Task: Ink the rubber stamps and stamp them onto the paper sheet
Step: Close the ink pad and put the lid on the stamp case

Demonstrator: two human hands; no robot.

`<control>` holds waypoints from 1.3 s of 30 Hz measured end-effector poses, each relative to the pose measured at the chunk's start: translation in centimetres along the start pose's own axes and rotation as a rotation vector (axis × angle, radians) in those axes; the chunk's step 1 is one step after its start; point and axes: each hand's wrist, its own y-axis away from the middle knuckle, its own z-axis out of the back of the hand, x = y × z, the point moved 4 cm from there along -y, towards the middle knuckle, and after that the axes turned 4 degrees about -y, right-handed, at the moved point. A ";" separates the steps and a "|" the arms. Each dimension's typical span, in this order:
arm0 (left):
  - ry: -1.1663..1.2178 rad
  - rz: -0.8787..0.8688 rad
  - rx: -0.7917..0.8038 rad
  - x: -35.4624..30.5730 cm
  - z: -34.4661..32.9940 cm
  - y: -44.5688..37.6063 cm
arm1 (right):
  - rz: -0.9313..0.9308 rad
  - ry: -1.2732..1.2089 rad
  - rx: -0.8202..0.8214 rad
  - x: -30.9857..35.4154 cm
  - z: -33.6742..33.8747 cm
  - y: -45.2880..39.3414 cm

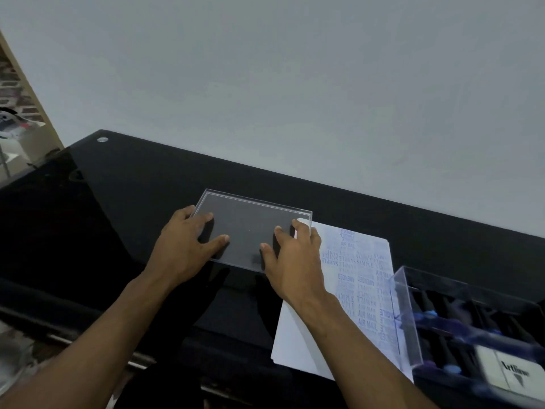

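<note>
Both hands are on the clear plastic lid, which sits on the black glass table. The left hand grips the lid's left edge, thumb on top and fingers curled over the far side. The right hand holds the right edge the same way. Just right of the lid, its corner tucked under it, lies the paper sheet, already covered in blue stamp prints. Further right of the lid sits the clear box with the rubber stamps and a white ink pad.
</note>
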 end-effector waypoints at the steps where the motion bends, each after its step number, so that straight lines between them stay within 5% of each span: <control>1: 0.002 -0.007 0.010 -1.1 0.0 0.6 | -0.004 0.007 -0.007 -0.7 0.9 0.6; 20: 0.215 -0.181 0.200 -23.1 -10.2 12.5 | -0.229 0.063 -0.212 -21.4 15.9 13.8; 39: 0.219 -0.237 0.210 -31.5 -15.3 16.6 | -0.242 0.049 -0.219 -30.2 20.4 14.8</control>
